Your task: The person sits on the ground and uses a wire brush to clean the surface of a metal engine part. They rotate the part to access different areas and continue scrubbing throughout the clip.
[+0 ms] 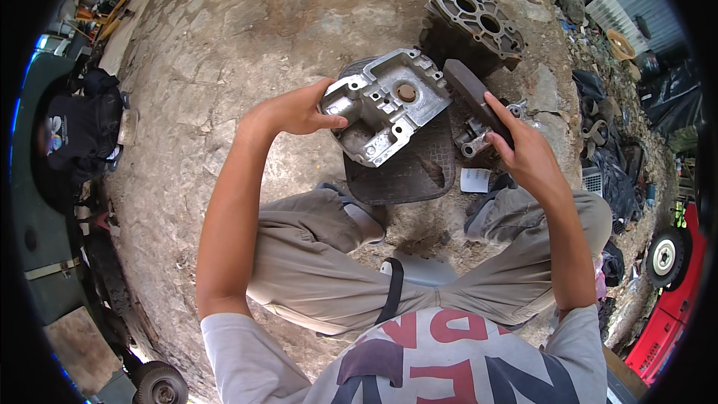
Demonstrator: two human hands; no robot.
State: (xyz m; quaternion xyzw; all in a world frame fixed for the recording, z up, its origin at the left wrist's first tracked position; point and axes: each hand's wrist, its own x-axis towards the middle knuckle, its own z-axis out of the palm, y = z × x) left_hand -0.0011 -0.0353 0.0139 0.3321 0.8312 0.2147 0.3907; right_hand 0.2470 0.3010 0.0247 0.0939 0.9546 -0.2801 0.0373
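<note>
My left hand [299, 110] grips the left edge of a silver cast-metal housing [425, 110], thumb on top and fingers around the side. The housing has a round hole, ribs and bolt bosses, and it rests tilted on a dark rubber mat [396, 183]. To its right, my right hand [529, 155] is closed around the near part of a long dark grey block [470, 88]. The block's far end comes close to the housing's right edge. Beneath the block and my right hand lies a smaller metal part [471, 139], partly hidden.
A larger metal casing [482, 22] with several openings stands beyond the block. A white piece of paper or card [475, 180] lies near my right foot. Scrap and black plastic line the right side, with a red vehicle [673, 314]. A dark green vehicle [41, 202] stands left.
</note>
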